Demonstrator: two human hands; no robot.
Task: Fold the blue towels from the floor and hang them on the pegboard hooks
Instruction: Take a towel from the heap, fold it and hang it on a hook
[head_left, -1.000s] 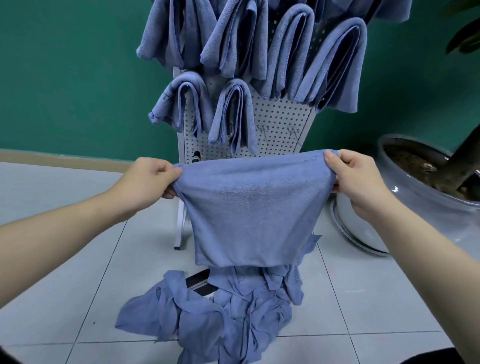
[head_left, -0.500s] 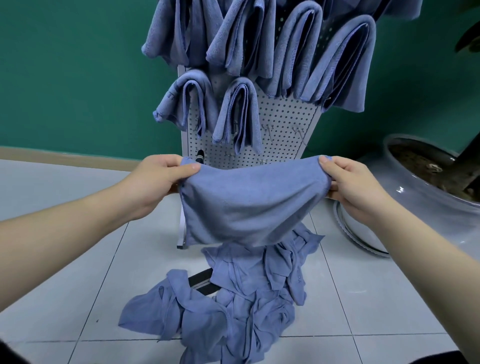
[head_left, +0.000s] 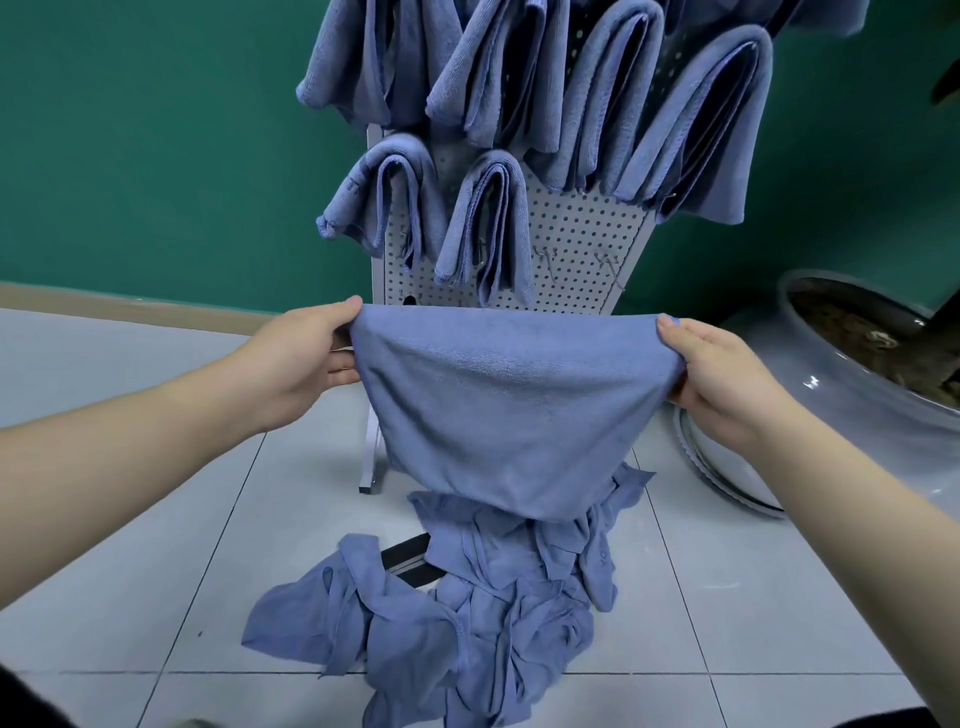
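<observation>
Left hand (head_left: 306, 358) pinching one top corner of a blue towel (head_left: 509, 410), right hand (head_left: 719, 374) pinching the other, towel hanging between them, above the towel pile (head_left: 467, 623) on the floor, pegboard (head_left: 576, 249) with folded towels (head_left: 488, 228) behind

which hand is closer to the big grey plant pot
The right hand. It grips the held towel's right corner just to the left of the plant pot. The left hand grips the opposite corner, a full towel width farther from the pot.
</observation>
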